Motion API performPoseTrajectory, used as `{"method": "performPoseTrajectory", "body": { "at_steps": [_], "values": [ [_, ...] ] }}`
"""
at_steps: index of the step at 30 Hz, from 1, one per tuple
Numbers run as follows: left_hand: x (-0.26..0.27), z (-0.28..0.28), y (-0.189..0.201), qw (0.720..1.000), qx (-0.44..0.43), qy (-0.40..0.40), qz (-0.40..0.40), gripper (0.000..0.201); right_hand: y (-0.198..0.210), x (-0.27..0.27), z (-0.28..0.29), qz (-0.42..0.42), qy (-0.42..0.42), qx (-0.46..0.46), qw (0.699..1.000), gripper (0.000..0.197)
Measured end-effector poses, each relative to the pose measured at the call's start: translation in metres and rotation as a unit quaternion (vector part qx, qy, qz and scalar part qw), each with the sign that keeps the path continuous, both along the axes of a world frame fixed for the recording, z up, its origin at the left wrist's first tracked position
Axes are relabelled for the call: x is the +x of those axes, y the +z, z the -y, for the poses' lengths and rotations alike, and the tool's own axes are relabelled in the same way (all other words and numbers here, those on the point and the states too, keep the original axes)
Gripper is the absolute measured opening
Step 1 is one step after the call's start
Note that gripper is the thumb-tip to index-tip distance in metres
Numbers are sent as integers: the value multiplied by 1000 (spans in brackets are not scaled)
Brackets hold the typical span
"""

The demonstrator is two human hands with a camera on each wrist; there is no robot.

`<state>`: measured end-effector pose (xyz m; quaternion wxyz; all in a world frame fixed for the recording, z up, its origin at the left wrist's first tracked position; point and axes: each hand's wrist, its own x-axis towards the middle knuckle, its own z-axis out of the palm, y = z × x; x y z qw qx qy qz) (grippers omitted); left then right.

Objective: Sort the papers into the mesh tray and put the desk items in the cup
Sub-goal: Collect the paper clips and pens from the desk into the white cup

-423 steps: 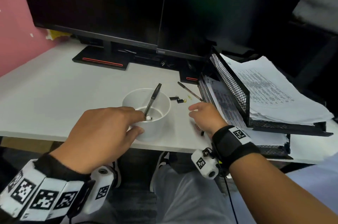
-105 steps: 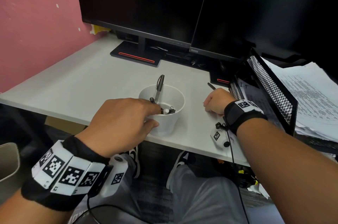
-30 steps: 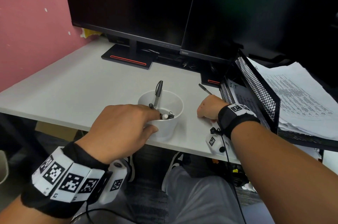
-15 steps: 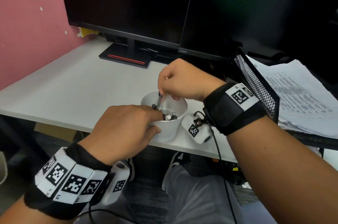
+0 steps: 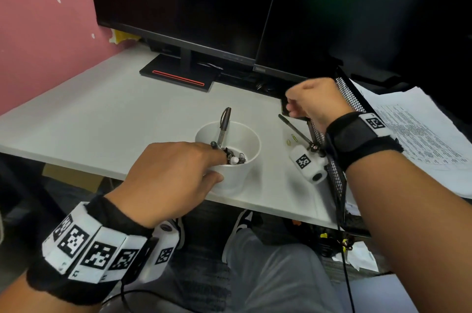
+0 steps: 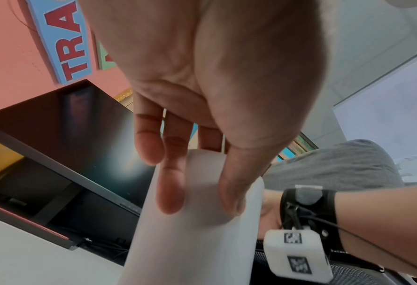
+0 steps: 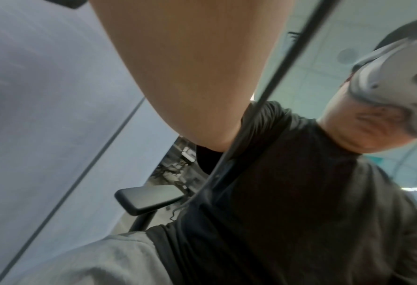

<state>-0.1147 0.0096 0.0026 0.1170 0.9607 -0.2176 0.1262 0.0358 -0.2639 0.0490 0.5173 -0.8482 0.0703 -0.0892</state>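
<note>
A white cup (image 5: 231,172) stands near the desk's front edge. It holds an upright dark pen (image 5: 224,122) and small clips (image 5: 235,158). My left hand (image 5: 176,177) grips the cup's near side. In the left wrist view its fingers (image 6: 170,192) and thumb wrap the cup (image 6: 195,241). My right hand (image 5: 310,100) hovers above the desk beside the black mesh tray (image 5: 351,97), its fingers loosely curled with nothing visible in them. Below it a black pen (image 5: 293,129) and yellow paper clips (image 5: 294,138) lie on the desk. Printed papers (image 5: 421,134) rest on the tray. The right wrist view shows no fingers.
Two dark monitors (image 5: 194,1) stand at the back, the left one on a base with a red stripe (image 5: 178,77). A pink wall (image 5: 38,32) borders the left. The white desk (image 5: 115,118) stretches left of the cup. The desk edge runs just in front of the cup.
My right hand was over the cup half a second ago and has swung back right and away, toward the tray. The left hand keeps its hold on the cup.
</note>
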Motion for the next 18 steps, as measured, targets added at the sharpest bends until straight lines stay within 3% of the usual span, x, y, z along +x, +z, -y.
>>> {"method": "performPoseTrajectory", "body": {
  "at_steps": [1,3,4,6,11,12,15,18],
  "values": [
    [1,-1,0,1000,0,-1,3,15,-11,9,10,-25,-19,-30,999,9],
    [3,-4,1,1000,0,0,6,15,-32,23,21,-117,-4,-174,978,19],
    [3,-5,2,1000,-1,0,5,15,-42,27,17,-184,-24,-244,952,25],
    [5,-7,3,1000,-3,-1,1,14,-57,28,24,-202,-7,-426,882,21],
    [11,-9,3,1000,11,3,-4,15,-76,45,46,-221,-19,-331,917,19],
    [11,-9,2,1000,13,4,-5,14,-79,48,45,-236,-18,-345,908,17],
    [12,-9,1,1000,12,6,-10,12,-89,55,35,-270,-31,-462,844,24],
    [14,-8,0,1000,15,4,-18,13,-92,55,24,-230,-30,-469,853,31]
  ]
}}
